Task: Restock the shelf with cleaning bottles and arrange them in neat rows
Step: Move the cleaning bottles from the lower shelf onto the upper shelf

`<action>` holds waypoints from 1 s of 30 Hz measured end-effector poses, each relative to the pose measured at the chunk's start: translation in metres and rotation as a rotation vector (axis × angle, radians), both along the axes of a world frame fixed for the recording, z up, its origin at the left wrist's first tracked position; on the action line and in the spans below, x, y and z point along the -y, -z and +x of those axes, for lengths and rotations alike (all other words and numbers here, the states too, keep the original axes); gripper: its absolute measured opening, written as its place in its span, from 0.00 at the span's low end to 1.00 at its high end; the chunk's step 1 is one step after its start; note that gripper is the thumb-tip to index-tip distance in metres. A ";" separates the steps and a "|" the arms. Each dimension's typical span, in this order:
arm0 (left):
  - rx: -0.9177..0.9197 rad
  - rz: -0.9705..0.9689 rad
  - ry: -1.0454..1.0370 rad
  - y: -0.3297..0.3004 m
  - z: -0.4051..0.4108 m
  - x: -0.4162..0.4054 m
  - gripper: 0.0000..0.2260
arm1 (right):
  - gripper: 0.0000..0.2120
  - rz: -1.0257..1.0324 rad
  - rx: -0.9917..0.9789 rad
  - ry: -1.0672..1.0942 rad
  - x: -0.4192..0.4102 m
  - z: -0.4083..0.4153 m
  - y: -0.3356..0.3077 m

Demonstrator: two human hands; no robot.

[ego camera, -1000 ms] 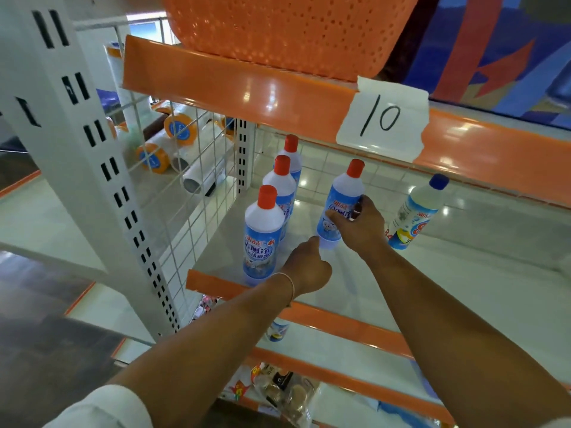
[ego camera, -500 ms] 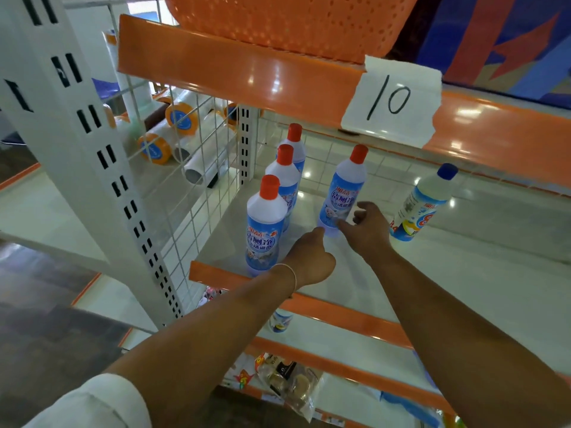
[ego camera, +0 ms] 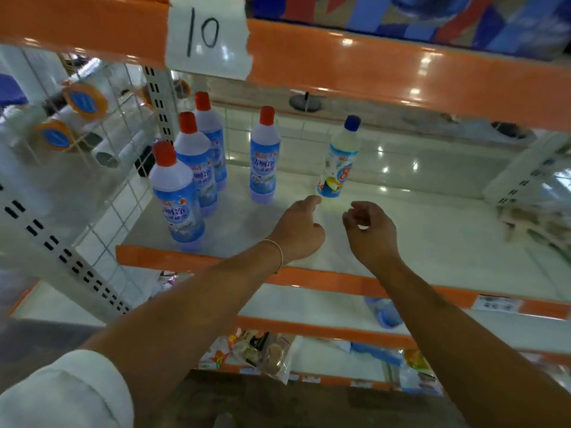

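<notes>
- A white shelf with an orange front lip sits under an orange beam that carries a paper tag marked "10".
- A wire grid closes the shelf's left side; rolls lie behind it.
- Three red-capped bottles stand upright in a row along the left, running front to back, caps up.
- A fourth red-capped bottle stands upright just right of that row, apart from it.
- A blue-capped bottle stands further right, its long axis leaning slightly, cap up and tipped right.
- The left hand hovers over the shelf in front of the blue-capped bottle, fingers loosely curled, holding nothing, forefinger reaching toward its base.
- The right hand hangs beside it, fingers loosely curled and empty.
- Packets lie on a lower shelf.
</notes>
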State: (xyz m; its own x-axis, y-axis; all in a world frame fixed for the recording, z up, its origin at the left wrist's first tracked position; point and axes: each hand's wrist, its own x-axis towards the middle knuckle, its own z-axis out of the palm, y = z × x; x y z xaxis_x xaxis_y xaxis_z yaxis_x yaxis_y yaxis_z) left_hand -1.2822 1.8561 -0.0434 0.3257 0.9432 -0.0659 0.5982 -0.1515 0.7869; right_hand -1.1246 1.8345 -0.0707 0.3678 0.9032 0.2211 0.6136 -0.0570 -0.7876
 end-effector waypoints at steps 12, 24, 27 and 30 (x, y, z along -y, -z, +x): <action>0.103 0.153 0.116 0.035 0.105 0.094 0.12 | 0.07 -0.033 -0.114 -0.222 0.140 0.101 0.054; -0.186 -0.238 0.151 0.120 0.140 0.151 0.19 | 0.10 -0.503 0.020 -0.168 0.187 0.157 0.161; -0.263 -0.267 0.179 0.135 0.148 0.151 0.21 | 0.14 -0.589 0.044 -0.122 0.177 0.170 0.181; -0.295 -0.311 0.192 0.149 0.155 0.148 0.23 | 0.22 -0.689 0.002 -0.045 0.159 0.183 0.197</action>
State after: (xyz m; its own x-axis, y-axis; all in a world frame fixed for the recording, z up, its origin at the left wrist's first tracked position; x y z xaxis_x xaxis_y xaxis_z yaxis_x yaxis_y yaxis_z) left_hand -1.1270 1.7078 -0.1925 0.4173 0.7884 -0.4521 0.7876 -0.0656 0.6127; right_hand -0.9416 1.6757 -0.2672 0.3270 0.8524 -0.4081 0.6286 -0.5186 -0.5795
